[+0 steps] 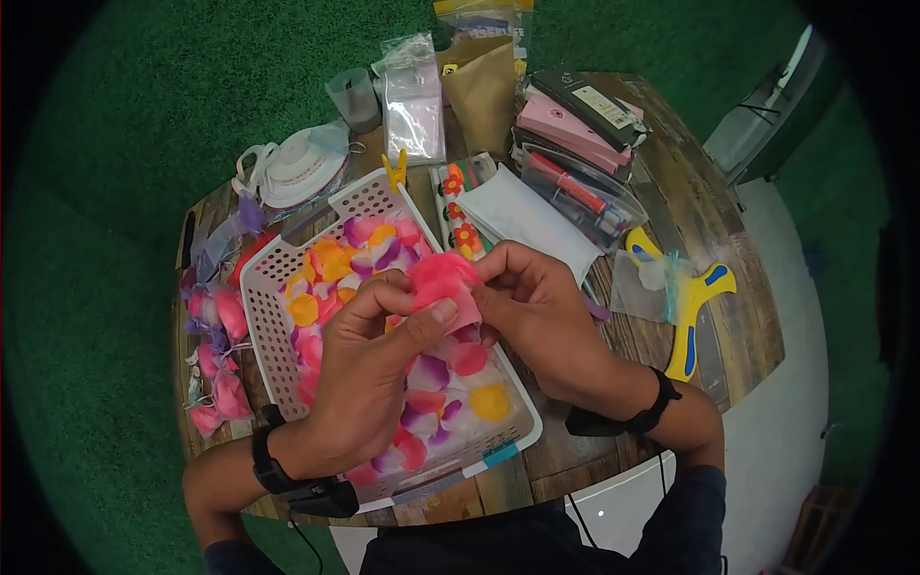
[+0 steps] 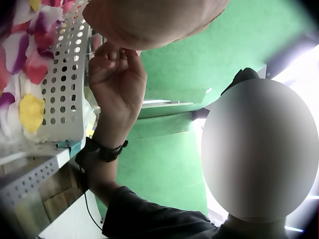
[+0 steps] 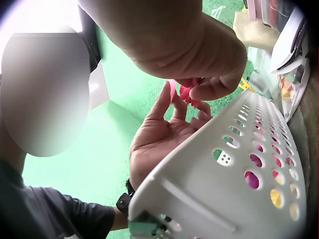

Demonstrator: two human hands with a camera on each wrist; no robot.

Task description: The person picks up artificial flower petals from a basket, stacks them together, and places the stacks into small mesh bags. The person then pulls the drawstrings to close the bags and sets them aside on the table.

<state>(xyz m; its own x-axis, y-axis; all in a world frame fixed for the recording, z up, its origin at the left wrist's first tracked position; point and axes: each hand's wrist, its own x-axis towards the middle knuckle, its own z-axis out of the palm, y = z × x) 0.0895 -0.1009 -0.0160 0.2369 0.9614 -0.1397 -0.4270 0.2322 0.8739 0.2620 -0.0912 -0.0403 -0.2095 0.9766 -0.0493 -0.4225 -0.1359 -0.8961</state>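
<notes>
Both hands meet over a white perforated basket (image 1: 264, 297) filled with pink, purple, white and yellow-orange fabric petals (image 1: 331, 259). Between them is a bright pink piece of thin, soft fabric (image 1: 446, 278), which also shows in the right wrist view as a crumpled pink bit (image 3: 185, 93); cannot tell whether it is a small pouch or bunched petals. My left hand (image 1: 369, 369) pinches its lower left side, thumb on top. At its right edge, my right hand (image 1: 546, 321) pinches it between thumb and fingers. The right hand (image 2: 119, 89) appears behind the left one in the left wrist view.
Left of the basket lie small pink and purple pouches (image 1: 230, 395) and a white ribbon roll (image 1: 305, 172). A yellow clip (image 1: 395, 171) sits on the rim. Behind are clear bags (image 1: 414, 105), a grey cup (image 1: 355, 101) and stacked boxes (image 1: 575, 125). A yellow-blue tool (image 1: 688, 326) lies right.
</notes>
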